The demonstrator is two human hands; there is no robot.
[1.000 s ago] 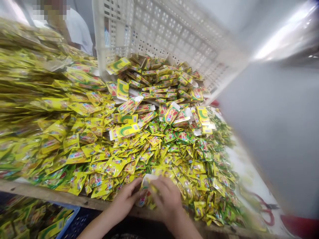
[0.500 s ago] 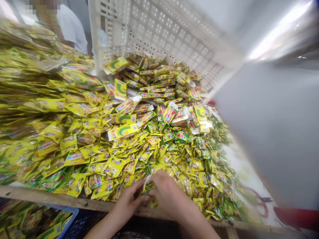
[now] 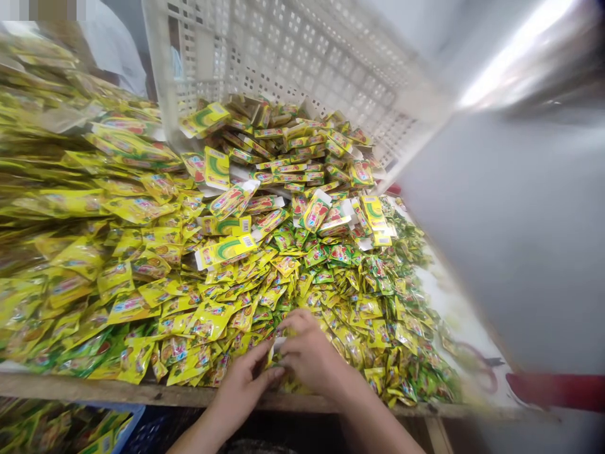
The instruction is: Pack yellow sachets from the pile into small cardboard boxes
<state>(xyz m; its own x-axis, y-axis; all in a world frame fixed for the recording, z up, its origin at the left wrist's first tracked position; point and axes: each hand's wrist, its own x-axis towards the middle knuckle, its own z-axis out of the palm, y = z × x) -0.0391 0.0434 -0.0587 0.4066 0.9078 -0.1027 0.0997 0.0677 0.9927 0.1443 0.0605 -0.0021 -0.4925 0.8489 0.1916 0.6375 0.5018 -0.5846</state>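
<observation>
At the table's front edge, my left hand [image 3: 242, 383] grips a small carton box [image 3: 278, 345] between thumb and fingers. Most of the box is hidden; a white flap and a bit of yellow show. My right hand [image 3: 312, 353] is beside it, fingers curled by the white flap; whatever its fingers hold is hidden. Both hands are low over a heap of small yellow and green sachets [image 3: 368, 309]. Behind these lie several flat yellow-green cartons [image 3: 227, 251], some with white flaps open.
A white perforated plastic crate [image 3: 302, 57] lies tipped behind, cartons spilling from it. Larger yellow pouches [image 3: 132, 309] are piled at left. Red-handled scissors [image 3: 489, 372] lie at right. Below the wooden edge [image 3: 94, 389] is a blue crate [image 3: 130, 422] with packets. A person in white [image 3: 113, 47] is at back left.
My right hand's fingers have lifted and parted slightly from the carton, showing more of its white flap. My left hand keeps its grip. The whole view has shifted a little.
</observation>
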